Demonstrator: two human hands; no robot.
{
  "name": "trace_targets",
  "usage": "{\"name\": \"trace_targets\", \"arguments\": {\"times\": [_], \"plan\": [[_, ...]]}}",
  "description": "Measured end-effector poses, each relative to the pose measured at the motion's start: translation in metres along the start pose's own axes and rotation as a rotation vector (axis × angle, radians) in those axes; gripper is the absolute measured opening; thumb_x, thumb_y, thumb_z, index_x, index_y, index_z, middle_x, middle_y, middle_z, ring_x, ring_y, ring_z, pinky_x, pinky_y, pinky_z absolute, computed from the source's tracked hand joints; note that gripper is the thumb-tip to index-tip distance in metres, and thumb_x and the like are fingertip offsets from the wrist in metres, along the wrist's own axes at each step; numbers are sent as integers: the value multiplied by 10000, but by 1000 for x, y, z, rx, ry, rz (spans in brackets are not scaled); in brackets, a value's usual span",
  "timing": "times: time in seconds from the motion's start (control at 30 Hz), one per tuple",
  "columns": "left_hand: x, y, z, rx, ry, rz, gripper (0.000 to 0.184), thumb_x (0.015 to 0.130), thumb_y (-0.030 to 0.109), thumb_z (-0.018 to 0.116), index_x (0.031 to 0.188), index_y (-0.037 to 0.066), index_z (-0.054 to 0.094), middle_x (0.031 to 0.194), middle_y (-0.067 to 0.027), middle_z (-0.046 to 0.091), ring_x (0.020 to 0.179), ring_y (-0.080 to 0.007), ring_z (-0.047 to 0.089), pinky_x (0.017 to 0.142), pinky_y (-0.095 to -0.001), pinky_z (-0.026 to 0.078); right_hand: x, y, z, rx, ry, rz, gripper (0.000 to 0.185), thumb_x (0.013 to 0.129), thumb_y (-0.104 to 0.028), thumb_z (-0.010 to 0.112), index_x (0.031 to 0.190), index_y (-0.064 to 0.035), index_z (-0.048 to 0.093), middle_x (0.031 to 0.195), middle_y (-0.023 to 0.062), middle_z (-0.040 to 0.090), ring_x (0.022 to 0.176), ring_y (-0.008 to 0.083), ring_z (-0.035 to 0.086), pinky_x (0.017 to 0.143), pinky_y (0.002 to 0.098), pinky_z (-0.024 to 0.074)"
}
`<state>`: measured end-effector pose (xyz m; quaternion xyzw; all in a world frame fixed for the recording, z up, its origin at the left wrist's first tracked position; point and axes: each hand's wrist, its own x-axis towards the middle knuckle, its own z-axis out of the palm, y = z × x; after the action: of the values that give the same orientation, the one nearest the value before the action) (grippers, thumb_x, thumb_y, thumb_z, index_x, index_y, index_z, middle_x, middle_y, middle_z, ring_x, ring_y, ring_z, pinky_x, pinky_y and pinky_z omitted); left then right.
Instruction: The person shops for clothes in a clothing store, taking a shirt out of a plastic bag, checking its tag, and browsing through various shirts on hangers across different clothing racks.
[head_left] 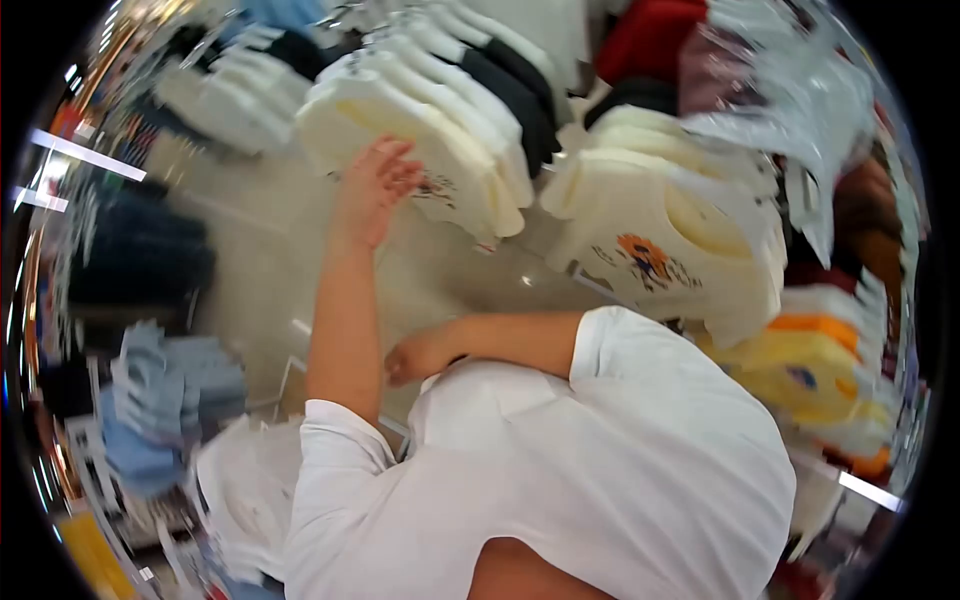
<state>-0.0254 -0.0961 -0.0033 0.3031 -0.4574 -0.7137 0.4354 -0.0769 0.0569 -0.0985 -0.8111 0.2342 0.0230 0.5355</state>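
Observation:
My left hand [382, 185] is stretched out ahead, its fingers slightly bent and apart, with nothing visible in them. It is in front of a cream T-shirt [440, 140] hanging first in a row on a rack; from this angle I cannot tell whether it touches the cloth. A dark print shows on that shirt just beyond the fingers. My right hand [422, 355] is close to my waist, the forearm bent across my body. Its fingers look curled but are blurred, and no object shows in them.
To the right hangs another cream T-shirt [660, 235] with an orange print, leading a second row. Plastic-wrapped garments [770, 90] are above it. Dark clothes [140, 245] and light blue garments [170, 400] hang at left. Shiny floor [270, 240] runs between racks.

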Motion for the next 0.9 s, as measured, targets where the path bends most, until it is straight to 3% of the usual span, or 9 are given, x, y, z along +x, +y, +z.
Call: {"name": "trace_targets", "arguments": {"times": [0.07, 0.13, 0.2, 0.27, 0.37, 0.67, 0.77, 0.9], "plan": [[11, 2, -9, -95, 24, -78, 381, 1015, 265, 578, 1316, 36, 533, 1282, -148, 601, 1055, -276, 641, 910, -419, 553, -11, 14, -1, 143, 299, 131, 572, 980, -454, 545, 1340, -12, 592, 1285, 204, 655, 1180, 355, 614, 1012, 441, 458], [10, 9, -15, -130, 72, -151, 351, 1016, 264, 575, 1285, 39, 552, 1257, -144, 604, 1054, -279, 639, 905, -416, 556, -16, 46, 17, 398, 577, 206, 509, 980, -409, 578, 1323, -34, 612, 1200, 140, 693, 1061, 278, 652, 924, 397, 500], [38, 14, -27, -175, -57, -189, 361, 1012, 266, 582, 1283, 32, 538, 1215, -141, 619, 1025, -271, 646, 899, -404, 554, -49, 70, 23, 866, 795, 381, 407, 979, -341, 603, 1272, -62, 646, 1059, 49, 696, 906, 165, 634, 811, 312, 512], [53, 10, -37, -201, -125, -230, 347, 1016, 273, 576, 1267, 35, 548, 1193, -138, 630, 1020, -272, 649, 902, -405, 554, -75, 64, 28, 1009, 942, 407, 332, 967, -298, 615, 1209, -77, 666, 947, 1, 656, 811, 99, 586, 742, 255, 491], [68, 2, -45, -233, -201, -291, 308, 1027, 285, 560, 1225, 51, 587, 1167, -128, 648, 1026, -279, 653, 912, -417, 556, -72, 70, 47, 1176, 1233, 461, 297, 952, -276, 613, 1161, -73, 672, 921, 5, 649, 808, 109, 591, 740, 267, 493], [90, -6, -50, -212, -393, -296, 296, 1008, 239, 591, 1226, 38, 576, 1037, -94, 682, 926, -223, 674, 864, -380, 572, -76, 9, 57, 1091, 1678, 497, 368, 958, -274, 625, 1245, -45, 650, 1005, 50, 667, 867, 140, 620, 784, 275, 513], [82, -2, -42, -177, -411, -239, 300, 1002, 224, 600, 1232, 33, 573, 1033, -102, 684, 921, -220, 678, 855, -373, 577, -95, -17, 62, 880, 1847, 656, 486, 949, -286, 651, 1358, -30, 585, 1189, 111, 672, 1066, 205, 636, 919, 325, 508], [49, 5, -26, -187, -454, -153, 315, 992, 195, 620, 1250, 20, 571, 1062, -124, 691, 906, -223, 691, 845, -366, 583, -115, -50, 68, 760, 1997, 678, 570, 925, -307, 688, 1397, -21, 550, 1306, 164, 636, 1207, 252, 598, 1002, 367, 480]]}}
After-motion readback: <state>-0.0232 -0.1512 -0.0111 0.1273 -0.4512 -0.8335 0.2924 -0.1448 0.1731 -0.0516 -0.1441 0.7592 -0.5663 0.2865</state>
